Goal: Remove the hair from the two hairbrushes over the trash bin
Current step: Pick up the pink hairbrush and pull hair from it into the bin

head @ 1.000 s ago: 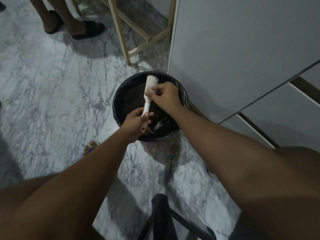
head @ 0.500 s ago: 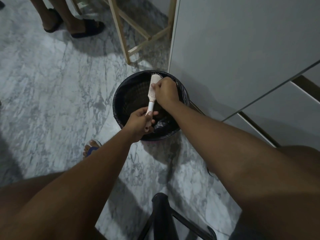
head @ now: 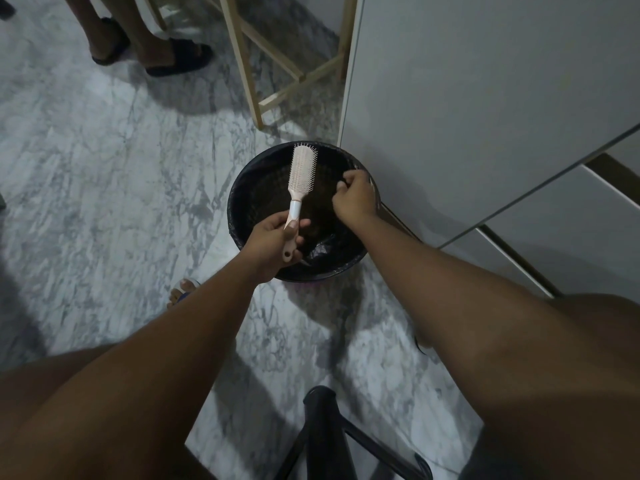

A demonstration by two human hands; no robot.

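A pale pink and white hairbrush (head: 302,174) stands nearly upright over the round black-lined trash bin (head: 242,188), bristles facing me. My left hand (head: 273,242) grips its handle at the bin's near rim. My right hand (head: 355,199) hovers over the right side of the bin, apart from the brush, with its fingers curled; a small dark wisp, likely hair, shows at the fingertips. Only one hairbrush is in view.
A white cabinet (head: 485,98) stands right beside the bin. Wooden frame legs (head: 249,81) rise behind it. Another person's feet in dark sandals (head: 173,57) stand at the far left. A black stand (head: 322,431) is near my knees on the marble floor.
My right hand has left the brush head and moved right over the bin, fingers curled. The brush bristles now show in full, and my left hand still holds the handle.
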